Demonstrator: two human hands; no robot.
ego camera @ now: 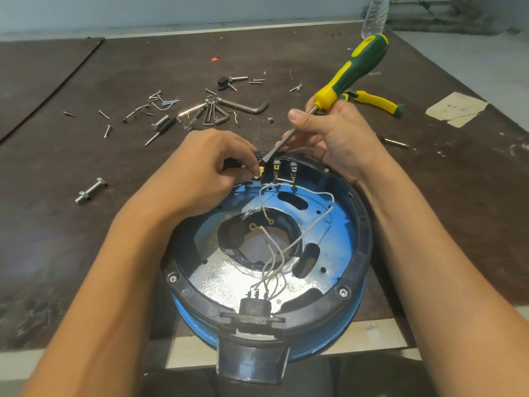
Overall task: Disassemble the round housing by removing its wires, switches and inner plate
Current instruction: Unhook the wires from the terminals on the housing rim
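Two hands are freeing a brass wire terminal at frame centre: the left hand is pinching it steady in a tight grip while the right hand, grip closed round the green-and-yellow flat screwdriver, is levering beside it.

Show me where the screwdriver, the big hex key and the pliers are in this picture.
screwdriver [356, 68]: head view, on the green and yellow handle.
big hex key [240, 106]: head view, on its long arm.
pliers [378, 102]: head view, on the yellow handle.

I see the blue, black-rimmed housing open side up at lower centre; white wires cross its shiny inner plate to switches at the far rim.
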